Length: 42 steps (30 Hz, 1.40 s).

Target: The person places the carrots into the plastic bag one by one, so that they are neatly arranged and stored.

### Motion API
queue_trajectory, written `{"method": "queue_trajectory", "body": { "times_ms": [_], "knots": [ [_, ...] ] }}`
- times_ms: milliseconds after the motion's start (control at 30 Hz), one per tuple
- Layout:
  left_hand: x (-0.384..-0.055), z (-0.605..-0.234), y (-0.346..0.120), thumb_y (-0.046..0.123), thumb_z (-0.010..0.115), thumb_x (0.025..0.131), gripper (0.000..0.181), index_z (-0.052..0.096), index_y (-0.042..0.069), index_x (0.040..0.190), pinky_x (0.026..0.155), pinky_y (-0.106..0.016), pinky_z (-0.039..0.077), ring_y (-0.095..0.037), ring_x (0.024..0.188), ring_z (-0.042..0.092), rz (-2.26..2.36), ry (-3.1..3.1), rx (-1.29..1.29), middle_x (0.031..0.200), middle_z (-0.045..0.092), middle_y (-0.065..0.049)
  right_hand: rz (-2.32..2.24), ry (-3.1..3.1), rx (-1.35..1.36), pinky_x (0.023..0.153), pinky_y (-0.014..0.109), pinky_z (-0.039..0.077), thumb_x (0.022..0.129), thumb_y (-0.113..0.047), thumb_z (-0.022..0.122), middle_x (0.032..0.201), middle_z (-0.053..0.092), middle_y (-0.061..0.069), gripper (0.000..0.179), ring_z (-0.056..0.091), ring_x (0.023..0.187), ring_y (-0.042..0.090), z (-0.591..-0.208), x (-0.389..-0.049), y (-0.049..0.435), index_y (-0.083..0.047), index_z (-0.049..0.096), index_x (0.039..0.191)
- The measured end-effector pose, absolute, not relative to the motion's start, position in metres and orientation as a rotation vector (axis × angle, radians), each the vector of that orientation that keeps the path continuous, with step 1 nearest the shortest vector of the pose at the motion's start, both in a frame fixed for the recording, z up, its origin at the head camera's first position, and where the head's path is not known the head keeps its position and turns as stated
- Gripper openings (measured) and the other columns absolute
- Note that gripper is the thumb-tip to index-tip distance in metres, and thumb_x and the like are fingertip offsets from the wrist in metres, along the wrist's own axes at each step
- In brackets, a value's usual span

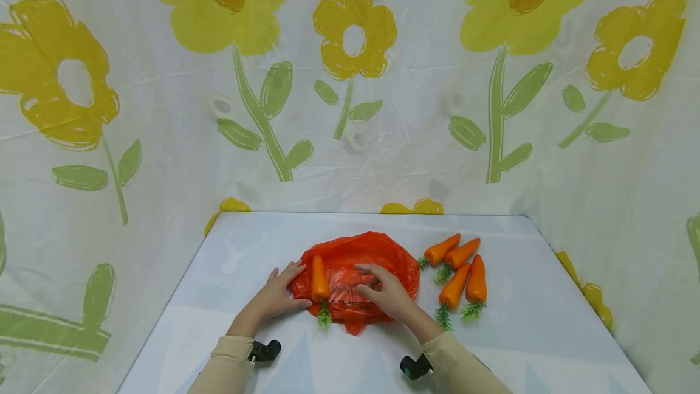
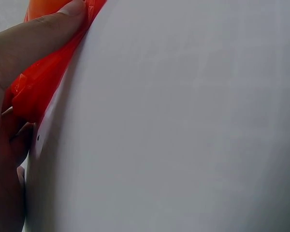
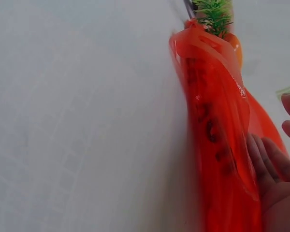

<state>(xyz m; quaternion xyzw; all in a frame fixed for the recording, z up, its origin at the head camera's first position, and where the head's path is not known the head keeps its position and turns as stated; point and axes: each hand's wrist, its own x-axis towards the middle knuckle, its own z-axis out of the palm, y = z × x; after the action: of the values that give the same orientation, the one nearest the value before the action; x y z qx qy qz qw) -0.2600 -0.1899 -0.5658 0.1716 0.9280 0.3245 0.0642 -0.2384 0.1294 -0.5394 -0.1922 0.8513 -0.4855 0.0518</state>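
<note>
A red plastic bag (image 1: pixel 377 247) with dark print lies spread on the table. One orange toy carrot (image 1: pixel 319 281) rests on its left part, green leafy tuft toward the person. My left hand (image 1: pixel 273 298) holds the bag's left edge, the thumb (image 2: pixel 43 36) over the red plastic beside the carrot and other fingers lower down, partly hidden. Above the bag's right half hovers my right hand (image 1: pixel 389 295), fingers loosely bent and apart with nothing between them. In the right wrist view its fingers (image 3: pixel 275 162) show beside the raised red plastic.
Several more toy carrots (image 1: pixel 477 281) with green tufts lie in a group right of the bag, near my right forearm. The white table (image 1: pixel 547 321) ends at the back against a flower-printed curtain (image 1: pixel 404 157). Each wrist wears a small black camera (image 1: pixel 415 368).
</note>
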Motion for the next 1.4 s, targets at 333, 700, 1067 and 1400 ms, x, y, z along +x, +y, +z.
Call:
{"method": "queue_trajectory", "body": {
  "times_ms": [333,700,1067,1400],
  "knots": [
    [-0.26,-0.564,-0.188,0.049,0.085,0.078,0.095,0.044,0.011,0.154,0.124,-0.058,0.004,-0.034,0.154,0.022,0.982,2.804,0.507,0.163,0.036,-0.01,-1.483,2.595,-0.568,0.076,0.025,0.056,0.099,-0.023,0.069,0.134,0.062,0.01,0.045,0.059,0.097,0.02,-0.54,-0.235,0.136,-0.018,0.057,0.142],
    [-0.259,-0.56,-0.189,0.047,0.085,0.079,0.094,0.044,0.01,0.154,0.124,-0.058,0.004,-0.034,0.154,0.022,0.981,2.805,0.493,0.163,0.036,-0.01,-1.477,2.606,-0.599,0.076,0.026,0.056,0.099,-0.021,0.068,0.133,0.063,0.009,0.045,0.061,0.094,0.019,-0.539,-0.235,0.142,-0.017,0.058,0.143],
    [-0.26,-0.562,-0.189,0.048,0.085,0.079,0.094,0.044,0.011,0.155,0.124,-0.059,0.004,-0.035,0.154,0.021,0.971,2.8,0.47,0.163,0.035,-0.01,-1.487,2.62,-0.537,0.082,0.031,0.055,0.1,-0.026,0.067,0.134,0.062,0.009,0.046,0.061,0.102,0.021,-0.535,-0.233,0.15,-0.017,0.056,0.144],
    [-0.259,-0.564,-0.188,0.048,0.085,0.079,0.094,0.044,0.01,0.154,0.124,-0.057,0.003,-0.034,0.154,0.022,0.978,2.799,0.503,0.163,0.036,-0.01,-1.529,2.626,-0.479,0.082,0.028,0.056,0.1,-0.024,0.068,0.136,0.062,0.011,0.045,0.062,0.103,0.021,-0.534,-0.229,0.161,-0.02,0.057,0.143]
  ]
}}
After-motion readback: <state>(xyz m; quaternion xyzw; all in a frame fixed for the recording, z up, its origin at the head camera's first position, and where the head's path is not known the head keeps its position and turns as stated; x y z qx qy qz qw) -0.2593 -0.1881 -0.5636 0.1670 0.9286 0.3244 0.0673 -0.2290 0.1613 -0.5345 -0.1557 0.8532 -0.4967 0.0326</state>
